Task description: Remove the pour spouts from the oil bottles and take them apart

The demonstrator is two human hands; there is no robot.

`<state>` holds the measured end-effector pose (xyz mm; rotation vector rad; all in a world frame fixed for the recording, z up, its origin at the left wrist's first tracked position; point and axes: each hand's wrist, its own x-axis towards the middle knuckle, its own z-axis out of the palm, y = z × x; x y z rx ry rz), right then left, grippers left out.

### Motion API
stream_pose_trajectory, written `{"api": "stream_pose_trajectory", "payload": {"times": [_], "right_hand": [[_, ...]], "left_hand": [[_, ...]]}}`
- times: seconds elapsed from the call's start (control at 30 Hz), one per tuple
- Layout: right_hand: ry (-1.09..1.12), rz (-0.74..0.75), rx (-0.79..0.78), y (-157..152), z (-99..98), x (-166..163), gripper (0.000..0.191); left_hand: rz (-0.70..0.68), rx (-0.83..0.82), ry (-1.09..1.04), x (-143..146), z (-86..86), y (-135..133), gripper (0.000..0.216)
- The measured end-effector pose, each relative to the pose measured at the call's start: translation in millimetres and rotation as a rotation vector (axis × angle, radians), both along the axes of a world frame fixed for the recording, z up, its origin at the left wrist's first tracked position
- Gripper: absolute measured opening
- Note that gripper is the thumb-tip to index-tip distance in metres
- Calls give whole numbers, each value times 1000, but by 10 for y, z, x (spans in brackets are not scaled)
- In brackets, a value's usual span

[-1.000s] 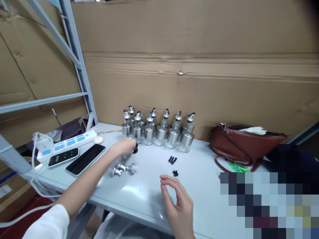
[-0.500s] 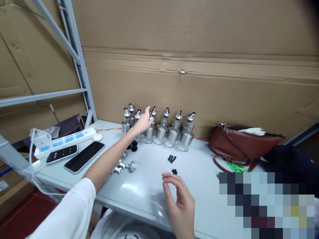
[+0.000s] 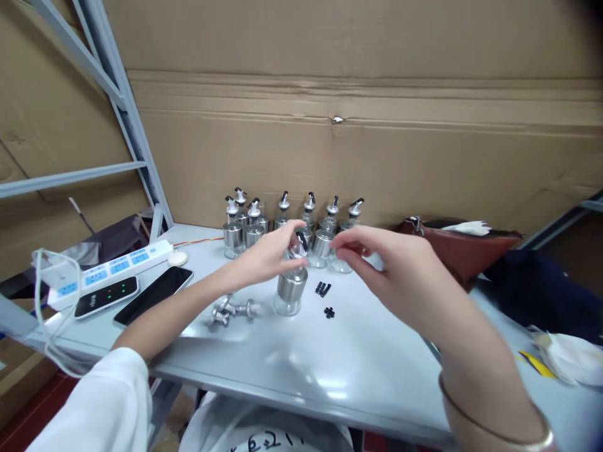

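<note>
My left hand reaches across the table. Its fingers and thumb are closed around the pourer top of a glass oil bottle with a metal band, which stands upright or nearly so. To the right of that bottle hovers my right hand, thumb and fingers curved with a small gap between them and nothing visible inside. Several similar bottles with black-levered pourers stand in a group behind. Small black strips and a cluster of small black parts lie near the held bottle. Loose metal pourers rest below my left forearm.
At the left are a power strip, a phone, a device with green lights and a round white object. A brown bag sits at the right. Cardboard backs the table.
My left hand has brought one bottle forward from the group, towards me. My right hand has risen from the table's front to beside that bottle.
</note>
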<state>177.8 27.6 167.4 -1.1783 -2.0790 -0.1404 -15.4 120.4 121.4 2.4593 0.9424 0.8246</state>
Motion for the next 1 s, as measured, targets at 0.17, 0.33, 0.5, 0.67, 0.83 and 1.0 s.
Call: {"api": "stream_pose_trajectory", "payload": {"times": [0.17,0.33,0.5,0.67,0.83,1.0], "right_hand": [[-300,-11,-217,295,100,-81,23],[-347,20,-323,407,-53,-132,39],[-360,48,-343,393,-124,-90,34],[-361,72,-371,397,-138,-60,30],[-411,42,-284,380,-123,-102,29],[-519,-51,-128,313,-159,-164,27]], "left_hand": [[-91,-191,-201,112,-189,-191,58],[-274,-520,-433,237,-432,-263,36],[-370,-676,-546,260,-476,-268,36],[-467,-796,-533,222,-477,-223,44],[-422,-723,-569,256,-541,-211,51],[-394,-664,-598,284,-591,-230,54]]}}
